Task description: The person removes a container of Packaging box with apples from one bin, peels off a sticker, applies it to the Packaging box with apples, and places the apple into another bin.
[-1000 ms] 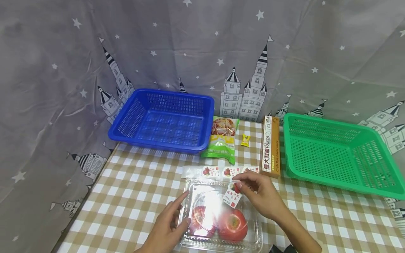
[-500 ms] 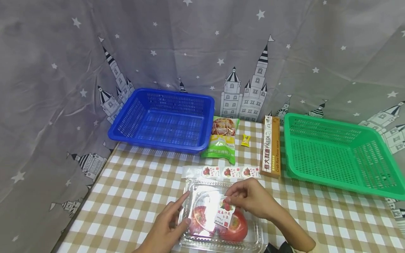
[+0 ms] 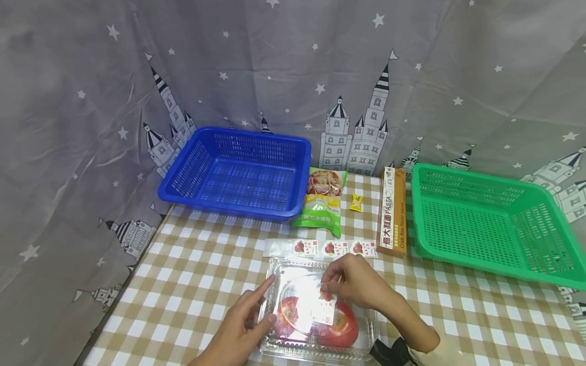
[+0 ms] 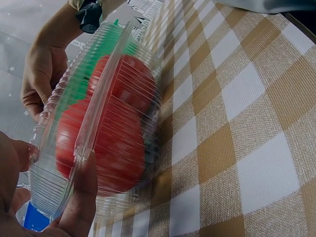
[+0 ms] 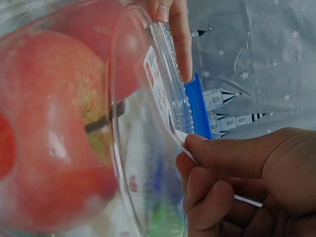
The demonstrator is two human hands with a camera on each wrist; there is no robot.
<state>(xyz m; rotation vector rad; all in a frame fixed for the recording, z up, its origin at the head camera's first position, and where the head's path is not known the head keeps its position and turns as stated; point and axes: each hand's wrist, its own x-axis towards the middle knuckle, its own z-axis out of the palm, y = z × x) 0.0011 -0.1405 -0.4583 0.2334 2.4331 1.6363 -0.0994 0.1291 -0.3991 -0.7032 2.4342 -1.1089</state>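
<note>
A clear plastic clamshell box (image 3: 311,352) lies closed on the checked cloth, with red apples (image 3: 340,329) showing through its lid. My left hand (image 3: 235,328) rests against the box's left side, index finger stretched along the edge and thumb low on the rim. Thumb and index finger of my right hand (image 3: 359,282) pinch the top end of a white apple sticker (image 3: 324,312) over the lid. In the right wrist view, the sticker's far part (image 5: 157,81) lies along the lid while the pinched end lifts off it.
Behind the box lies a strip of similar stickers (image 3: 279,248). Farther back are a blue basket (image 3: 229,207), a green-and-yellow food bag (image 3: 322,203), a small yellow packet (image 3: 356,202), a pasta box (image 3: 392,213) and a green basket (image 3: 494,267). A grey curtain (image 3: 274,51) hangs behind.
My right hand has moved left and down with the sticker, from the lid's upper right toward its middle. The sticker has turned straighter and come down onto the lid. My left hand stays put.
</note>
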